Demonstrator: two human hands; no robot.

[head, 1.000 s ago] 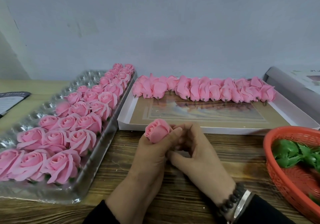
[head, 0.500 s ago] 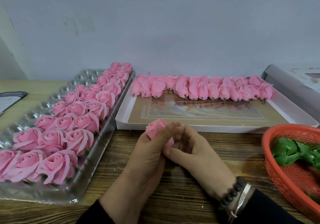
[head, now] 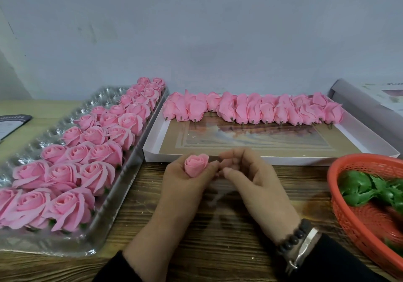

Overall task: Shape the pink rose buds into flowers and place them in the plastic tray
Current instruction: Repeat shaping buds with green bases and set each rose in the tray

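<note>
While the shaping step is judged to be under way, the scene can be read from its largest parts down. To the left of the hands lies the tray (head: 72, 250), a clear moulded sheet whose three rows nearest the hands are filled with opened roses (head: 65, 207), while the cups along its far left side are bare. Beyond the hands sits a white box (head: 257, 158) with a row of unshaped buds (head: 250, 109) lined along its far edge, stubs pointing toward the person. To the right of the right hand stands a red basket (head: 342, 212) holding green leaves (head: 355, 189). Between tray and basket, over the wooden table (head: 196, 244), the left hand (head: 185, 186) is curled round the base of one bud (head: 196, 164), which stands upright above the fist with its petals tightly wrapped. The right hand (head: 255, 186) is set just beside it, fingers curled inward with their tips against the left fingertips; whether anything is pinched there cannot be told, as that spot is blurred. The bud is judged to be very light, soft and easily creased or torn, so a firm squeeze on the head is best avoided. Hold is best taken low, at the base, and the outer petals peeled back by their edges with a gentle fingertip pinch.
</note>
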